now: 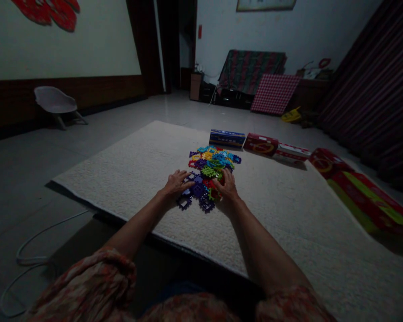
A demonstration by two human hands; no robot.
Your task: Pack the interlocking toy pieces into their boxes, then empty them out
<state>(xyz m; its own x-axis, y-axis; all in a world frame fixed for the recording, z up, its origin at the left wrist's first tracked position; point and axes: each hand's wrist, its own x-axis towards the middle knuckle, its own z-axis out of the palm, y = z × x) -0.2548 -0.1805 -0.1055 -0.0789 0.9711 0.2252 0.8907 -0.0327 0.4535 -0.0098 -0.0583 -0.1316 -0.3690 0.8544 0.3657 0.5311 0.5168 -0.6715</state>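
On the pale fleecy table cover lies a pile of plastic interlocking building pieces (218, 159) with toothed edges, in blue, yellow, red, green and purple. My left hand (177, 182) rests at the near left side of the pile, its fingers stretched over the purple pieces (198, 188). At the near right side is my right hand (227, 185), thumb and fingers apart and curved around red and green pieces (212, 183). Whether its fingertips grip any one piece is hard to make out. Two purple frame-shaped pieces (184, 202) lie nearest to me.
Along the far and right edges of the covered table (137, 156) stand a blue box (227, 138), a red box (261, 144), a white-and-red box (291, 153) and larger red and green boxes (372, 203). A small chair (56, 102) and a cable (36, 259) are on the floor left.
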